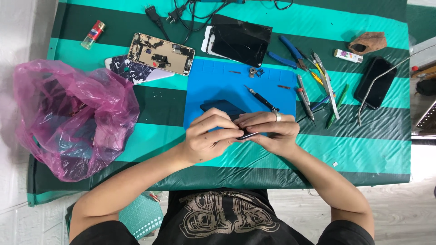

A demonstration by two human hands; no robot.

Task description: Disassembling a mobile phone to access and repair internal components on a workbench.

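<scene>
Both hands meet over the near edge of a blue work mat (218,79). My left hand (210,135) and my right hand (271,131), which wears a ring, pinch a thin dark part (249,135) between their fingertips. Just behind the fingers lies a dark phone (220,107) on the mat, partly hidden by my left hand. A black precision screwdriver (261,98) rests on the mat beyond my right hand.
A crumpled pink plastic bag (68,115) sits at the left. An opened phone body (161,53), a cracked screen (238,41), pliers, tweezers and several drivers (313,86), a black phone (375,81), two lighters and cables lie on the green striped cloth (363,149).
</scene>
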